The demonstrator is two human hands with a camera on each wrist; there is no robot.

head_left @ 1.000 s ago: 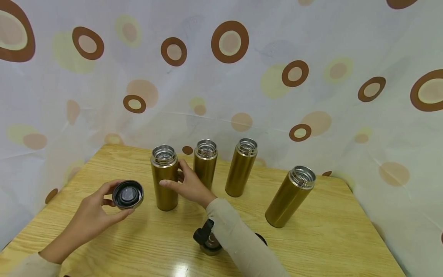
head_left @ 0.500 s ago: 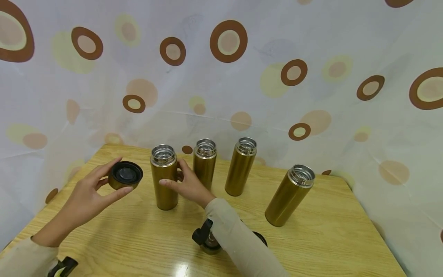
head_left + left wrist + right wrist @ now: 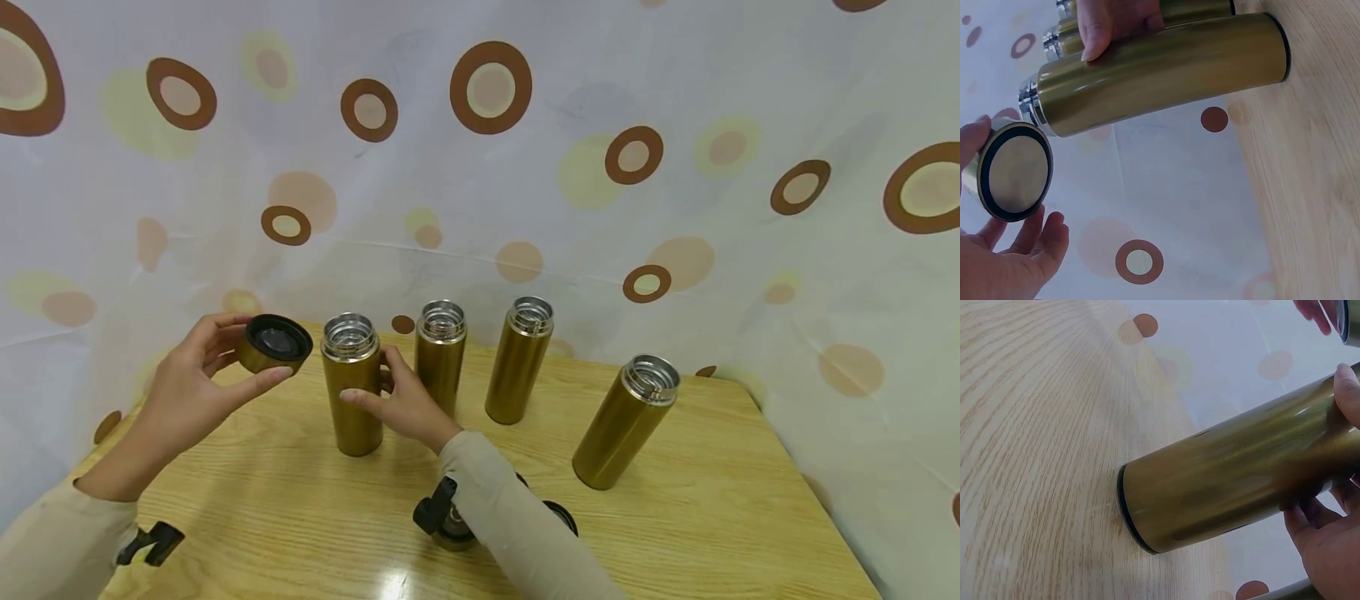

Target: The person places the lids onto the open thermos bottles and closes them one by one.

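My left hand (image 3: pixel 191 379) pinches a gold bottle lid (image 3: pixel 276 346) between thumb and fingers, its black inner side turned up and toward me. The lid's flat gold top, ringed in black, shows in the left wrist view. Just right of it stands an open gold thermos bottle (image 3: pixel 356 400) with a steel neck, upright on the table. My right hand (image 3: pixel 408 404) grips that bottle's body from the right, thumb across the front. The lid is held beside the bottle's mouth, at about its height.
Two more lidless gold bottles stand behind to the right, one nearer (image 3: pixel 441 354) and one beyond (image 3: pixel 520 358). Another bottle (image 3: pixel 626 421) stands farther right. Loose lids (image 3: pixel 453 533) lie partly hidden under my right forearm. A patterned cloth backs the wooden table (image 3: pixel 697 517).
My left hand has raised the lid toward the height of the bottle's mouth, tilting it on the way. The right hand keeps its grip on the bottle.
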